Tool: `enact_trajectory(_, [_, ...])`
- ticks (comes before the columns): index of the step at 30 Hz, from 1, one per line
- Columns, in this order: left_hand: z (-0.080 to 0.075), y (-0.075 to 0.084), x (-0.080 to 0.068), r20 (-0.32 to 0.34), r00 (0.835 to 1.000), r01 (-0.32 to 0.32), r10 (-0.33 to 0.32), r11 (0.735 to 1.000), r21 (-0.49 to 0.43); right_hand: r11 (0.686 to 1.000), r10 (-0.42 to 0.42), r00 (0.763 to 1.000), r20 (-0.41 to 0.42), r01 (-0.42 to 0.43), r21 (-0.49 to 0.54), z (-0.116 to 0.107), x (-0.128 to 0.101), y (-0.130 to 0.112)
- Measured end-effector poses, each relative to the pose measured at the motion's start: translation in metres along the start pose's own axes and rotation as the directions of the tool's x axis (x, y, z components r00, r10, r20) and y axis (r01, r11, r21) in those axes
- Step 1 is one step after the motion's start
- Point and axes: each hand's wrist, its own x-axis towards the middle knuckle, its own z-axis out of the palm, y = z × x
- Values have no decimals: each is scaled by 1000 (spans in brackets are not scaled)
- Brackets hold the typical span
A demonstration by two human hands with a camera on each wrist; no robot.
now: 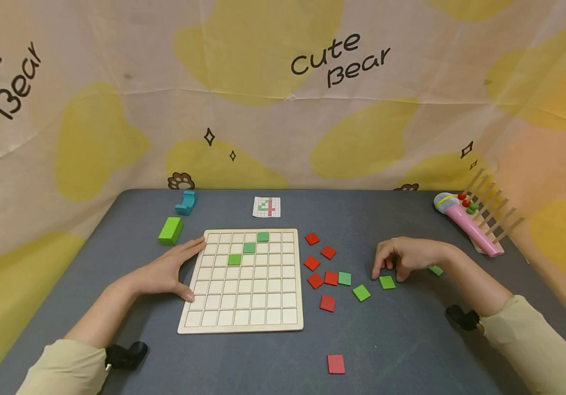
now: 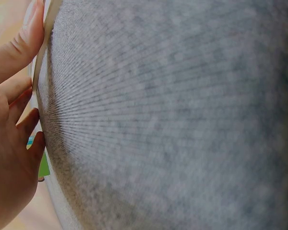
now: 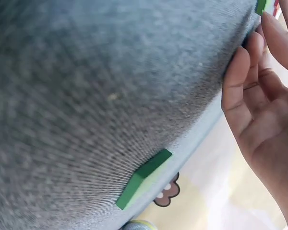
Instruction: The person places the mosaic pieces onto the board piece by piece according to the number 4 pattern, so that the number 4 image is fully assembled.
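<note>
A wooden grid board (image 1: 243, 295) lies in the middle of the table, with green tiles (image 1: 234, 259) in a diagonal on three of its squares. My left hand (image 1: 166, 271) rests along the board's left edge, fingers extended at the upper corner and thumb lower down. In the left wrist view, the fingers of that hand (image 2: 14, 129) touch the board's rim. My right hand (image 1: 408, 257) reaches down over a green tile (image 1: 387, 282), thumb and forefinger spread on either side of it. Another green tile (image 3: 144, 179) shows behind that hand in the right wrist view.
Several red tiles (image 1: 315, 281) and two green tiles (image 1: 361, 293) lie right of the board; one red tile (image 1: 336, 364) is nearer me. A patterned card (image 1: 266, 207) lies behind the board. Blocks (image 1: 171, 231) stand back left; a pink microphone (image 1: 470, 225) and pegged rack (image 1: 497, 233) back right.
</note>
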Motion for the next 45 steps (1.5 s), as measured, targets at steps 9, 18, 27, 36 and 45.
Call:
enact_trajectory(9, [0,0,-1,-1,1000,2,-2,1000,3,999,10,1000,-7,-10,-40,3,3,2])
enact_trajectory(18, [1,-3,0,-1,1000,4,-4,1000,4,999,-9,1000,-10,9,-48,4,6,7])
enact_trajectory(27, [1,-3,0,-1,1000,13,-13,1000,-8,997,14,1000,-23,-16,-73,6,8,7])
enact_trajectory(36, [1,-3,1,-3,1000,3,-3,1000,-4,997,31,998,-60,-35,-66,5,8,5])
enact_trajectory(45, [1,-3,1,-1,1000,-1,1,1000,-3,997,25,992,-126,-34,-72,3,10,6])
